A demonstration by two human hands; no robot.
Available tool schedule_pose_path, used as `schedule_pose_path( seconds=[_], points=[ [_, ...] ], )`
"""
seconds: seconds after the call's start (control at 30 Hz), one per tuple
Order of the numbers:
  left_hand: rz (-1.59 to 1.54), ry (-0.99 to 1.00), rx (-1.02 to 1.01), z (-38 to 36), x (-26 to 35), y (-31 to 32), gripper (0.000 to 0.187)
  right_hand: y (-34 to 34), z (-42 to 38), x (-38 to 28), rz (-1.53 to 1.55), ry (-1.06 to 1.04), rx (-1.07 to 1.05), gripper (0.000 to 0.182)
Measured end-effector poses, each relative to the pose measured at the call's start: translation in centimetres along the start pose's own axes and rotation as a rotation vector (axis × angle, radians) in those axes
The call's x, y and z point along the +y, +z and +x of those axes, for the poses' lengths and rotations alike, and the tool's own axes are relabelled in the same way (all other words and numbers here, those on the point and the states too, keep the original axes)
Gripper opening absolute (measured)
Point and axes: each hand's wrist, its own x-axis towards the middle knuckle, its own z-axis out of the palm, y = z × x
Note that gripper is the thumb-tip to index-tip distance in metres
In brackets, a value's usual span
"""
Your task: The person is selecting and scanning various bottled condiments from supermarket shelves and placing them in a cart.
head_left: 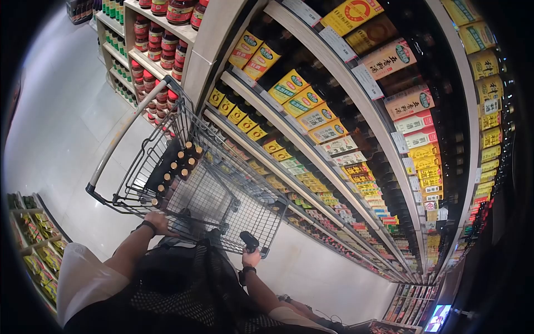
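A metal shopping cart (245, 209) stands in front of me, tilted in this view, its handle bar at the far left. Several dark bottles with gold caps (177, 161) are grouped inside it, towards the handle end. My left hand (159, 224), with a dark band on the wrist, is closed on the cart's near side rim. In my right hand (251, 258) is a black handheld device (250, 241) shaped like a barcode scanner, held upright beside the cart's near edge. The fingers around it are partly hidden.
Long shelves (328, 150) of labelled bottles run along the right side. Jars with red lids (161, 42) fill the shelf end at the top. A low shelf of green and yellow packets (41, 250) stands at lower left. A lit screen (438, 318) glows at lower right.
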Motion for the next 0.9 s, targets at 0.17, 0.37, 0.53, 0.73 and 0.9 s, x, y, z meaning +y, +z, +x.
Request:
schedule_pose_path(
  seconds=[0.17,0.37,0.53,0.73,0.9],
  points=[
    [-0.03,-0.024,-0.001,0.1,0.4,-0.2,0.103,0.0,0.7,-0.2,-0.045,0.017,-0.008,0.046],
    [-0.035,-0.011,0.051,0.1,0.7,0.0,0.099,0.2,1.6,-0.1,-0.054,-0.005,0.035,0.047],
    [-0.021,-0.029,-0.009,-0.4,1.2,-1.2,0.102,0.4,1.6,0.6,0.009,-0.092,0.062,0.039],
    [-0.039,-0.056,-0.077,-0.7,1.6,-1.8,0.105,-0.5,1.9,-0.3,0.069,-0.072,0.041,0.037],
    [-0.036,-0.037,0.048,-0.4,2.0,-1.4,0.101,-0.6,2.8,-0.1,0.145,-0.049,0.034,0.036]
  ],
)
